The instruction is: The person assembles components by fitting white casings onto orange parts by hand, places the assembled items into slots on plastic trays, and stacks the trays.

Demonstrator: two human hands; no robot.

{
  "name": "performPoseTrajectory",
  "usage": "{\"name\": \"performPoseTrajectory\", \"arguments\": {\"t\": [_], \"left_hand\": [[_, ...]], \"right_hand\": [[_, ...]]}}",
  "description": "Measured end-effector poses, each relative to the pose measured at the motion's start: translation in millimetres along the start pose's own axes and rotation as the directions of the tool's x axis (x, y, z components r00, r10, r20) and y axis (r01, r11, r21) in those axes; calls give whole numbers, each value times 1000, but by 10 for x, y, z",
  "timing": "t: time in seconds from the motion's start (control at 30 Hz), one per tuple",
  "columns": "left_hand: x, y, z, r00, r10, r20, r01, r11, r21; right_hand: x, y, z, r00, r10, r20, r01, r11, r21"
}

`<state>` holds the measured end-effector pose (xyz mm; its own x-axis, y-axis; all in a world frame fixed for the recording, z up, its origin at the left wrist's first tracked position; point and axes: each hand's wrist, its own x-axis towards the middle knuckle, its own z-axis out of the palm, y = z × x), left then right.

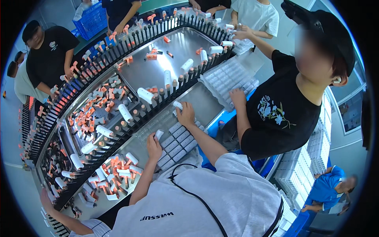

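My left hand [154, 147] is closed on a small white plastic shell [159, 134], just left of a tray. Farther forward and to the right, my right hand [186, 114] has its fingers bent round another white plastic shell [177, 105], partly hidden by them. Between and below my hands lies a tray [161, 168] filled with rows of white shells [173, 144]. My right forearm crosses over its right side. Left of my left arm, a heap of orange, white and black parts [117, 172] rests on the metal table.
A curved line of black upright posts [160, 98], some capped with white shells [145, 95], runs past the table. Behind it are metal pans [130, 79] with orange and grey parts. At right, a co-worker in black [276, 102] touches a clear tray [221, 81]. Stacked white trays [296, 170] stand behind.
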<state>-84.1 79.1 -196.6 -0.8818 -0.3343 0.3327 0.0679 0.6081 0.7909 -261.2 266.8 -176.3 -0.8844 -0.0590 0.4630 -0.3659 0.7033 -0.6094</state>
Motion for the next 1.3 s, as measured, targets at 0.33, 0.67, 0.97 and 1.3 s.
{"name": "performPoseTrajectory", "arguments": {"t": [0.33,0.67,0.97,1.3], "left_hand": [[75,133,-5,984,7,179,-27,994,110],[221,358,76,949,83,305,-136,979,155],[334,578,236,945,84,316,-170,952,255],[340,608,297,973,-83,213,11,948,318]], "right_hand": [[33,111,-11,994,92,66,-94,995,16],[73,383,-168,981,107,163,-130,982,136],[254,398,-301,990,74,122,-86,992,94],[340,473,-225,987,79,143,-100,984,147]]}}
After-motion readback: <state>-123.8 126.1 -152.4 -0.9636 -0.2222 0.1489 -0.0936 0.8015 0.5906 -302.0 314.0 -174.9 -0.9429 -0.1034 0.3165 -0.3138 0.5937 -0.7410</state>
